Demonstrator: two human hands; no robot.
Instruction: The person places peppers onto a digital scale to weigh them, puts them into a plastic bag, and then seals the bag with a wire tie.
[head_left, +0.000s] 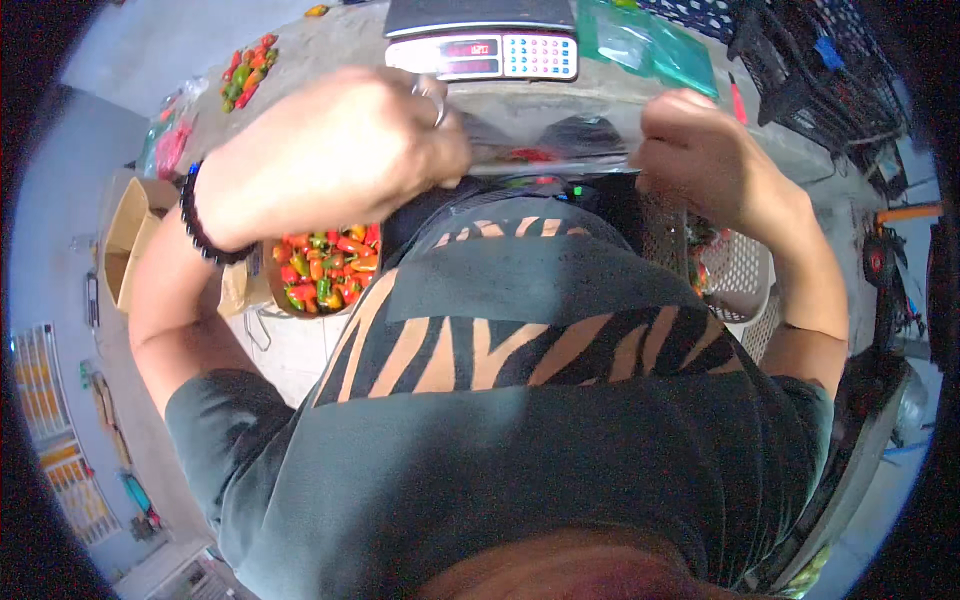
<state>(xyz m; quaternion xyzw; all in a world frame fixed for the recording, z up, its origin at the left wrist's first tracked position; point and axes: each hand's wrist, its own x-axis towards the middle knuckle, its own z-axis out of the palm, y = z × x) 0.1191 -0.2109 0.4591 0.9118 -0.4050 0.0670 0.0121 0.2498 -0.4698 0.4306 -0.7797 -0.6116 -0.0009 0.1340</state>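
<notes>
A clear plastic bag (547, 154) is stretched between my two hands, with something red showing in or through it. My left hand (375, 135), wearing a ring, grips one end of the bag in closed fingers. At the other end, my right hand (690, 150) is closed on the plastic and slightly blurred. Just beyond the bag, a digital scale (540, 56) with a lit display stands on the grey counter (315, 52). Below my left forearm is a container full of red, orange and green peppers (330, 270).
Loose peppers (247, 75) lie in a pile on the counter at left. Green plastic bags (645, 45) are right of the scale, near a black crate (817, 75). A perforated plastic basket (735, 277) stands below my right forearm, and a cardboard box (135, 240) at far left.
</notes>
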